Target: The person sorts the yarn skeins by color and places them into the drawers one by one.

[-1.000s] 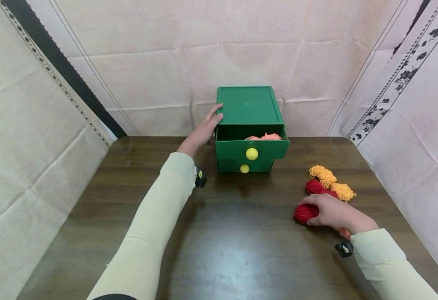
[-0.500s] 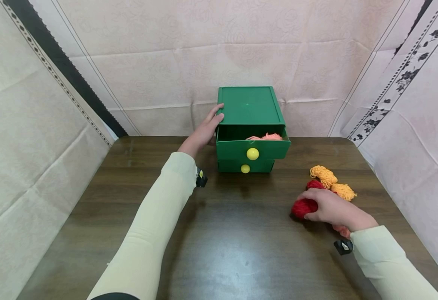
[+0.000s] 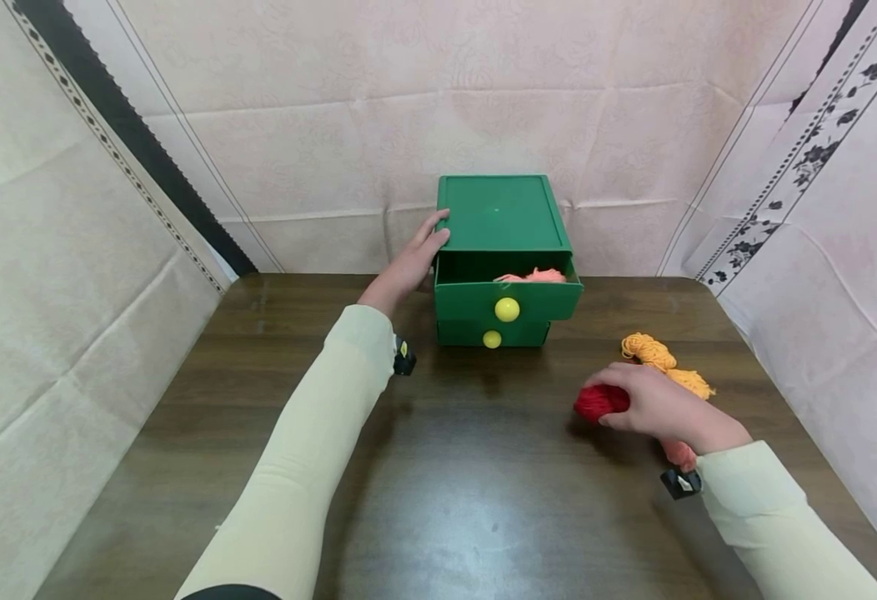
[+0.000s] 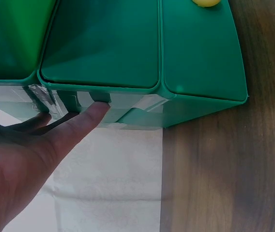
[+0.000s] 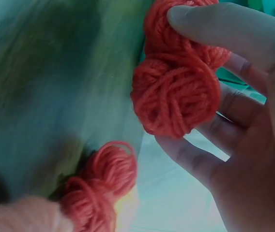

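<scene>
With thumb and fingers, my right hand (image 3: 659,404) holds a bundle of red yarn (image 3: 601,402) over the right part of the table. In the right wrist view the red yarn (image 5: 176,96) shows two rounded lobes, the thumb pressing its upper one. My left hand (image 3: 408,262) rests against the left side of a green drawer box (image 3: 502,212), fingers extended. The left wrist view shows its thumb touching the side wall of the box (image 4: 200,108). The box's upper drawer (image 3: 468,298) is pulled out, with pink yarn (image 3: 539,275) inside. Its lower drawer (image 3: 457,333) is pushed in.
Orange yarn bundles (image 3: 650,351) lie on the wooden table (image 3: 476,483) beyond my right hand. Pink yarn (image 3: 680,454) lies under the right wrist. Another red bundle (image 5: 99,183) shows in the right wrist view. A cloth-covered wall (image 3: 333,167) stands behind the box.
My right hand has lifted the red yarn and moved it a little left and away from me. The left hand stays against the box.
</scene>
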`<state>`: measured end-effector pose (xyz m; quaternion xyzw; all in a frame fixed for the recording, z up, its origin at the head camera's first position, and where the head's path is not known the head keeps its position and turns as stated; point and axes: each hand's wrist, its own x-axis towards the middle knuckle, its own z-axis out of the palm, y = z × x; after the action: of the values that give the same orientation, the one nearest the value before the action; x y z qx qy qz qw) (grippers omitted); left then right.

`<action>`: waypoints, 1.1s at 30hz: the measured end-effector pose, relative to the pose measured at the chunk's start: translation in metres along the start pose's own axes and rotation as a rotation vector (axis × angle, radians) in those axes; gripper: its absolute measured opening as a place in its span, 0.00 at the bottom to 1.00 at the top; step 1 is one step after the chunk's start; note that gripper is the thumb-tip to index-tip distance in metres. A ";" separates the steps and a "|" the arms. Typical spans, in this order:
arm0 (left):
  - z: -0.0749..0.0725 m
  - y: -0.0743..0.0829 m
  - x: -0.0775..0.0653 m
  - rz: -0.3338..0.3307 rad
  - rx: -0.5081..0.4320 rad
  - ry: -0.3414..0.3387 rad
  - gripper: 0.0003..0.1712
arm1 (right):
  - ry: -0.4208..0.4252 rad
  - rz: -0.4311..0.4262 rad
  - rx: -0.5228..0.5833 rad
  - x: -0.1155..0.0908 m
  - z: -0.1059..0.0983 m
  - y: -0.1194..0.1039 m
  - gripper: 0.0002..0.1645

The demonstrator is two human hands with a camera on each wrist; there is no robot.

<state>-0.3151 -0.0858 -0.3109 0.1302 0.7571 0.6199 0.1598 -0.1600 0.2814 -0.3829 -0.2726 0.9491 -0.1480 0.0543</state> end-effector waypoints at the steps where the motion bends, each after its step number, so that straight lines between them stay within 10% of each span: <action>1: 0.000 0.003 -0.002 -0.004 -0.005 -0.006 0.30 | 0.008 -0.003 -0.003 0.001 -0.001 -0.001 0.27; 33: 0.000 0.011 -0.010 -0.021 0.019 -0.021 0.30 | 0.172 -0.217 -0.034 0.023 -0.051 -0.060 0.28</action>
<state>-0.3058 -0.0876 -0.2995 0.1304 0.7627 0.6094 0.1730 -0.1581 0.2333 -0.3166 -0.3608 0.9176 -0.1598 -0.0480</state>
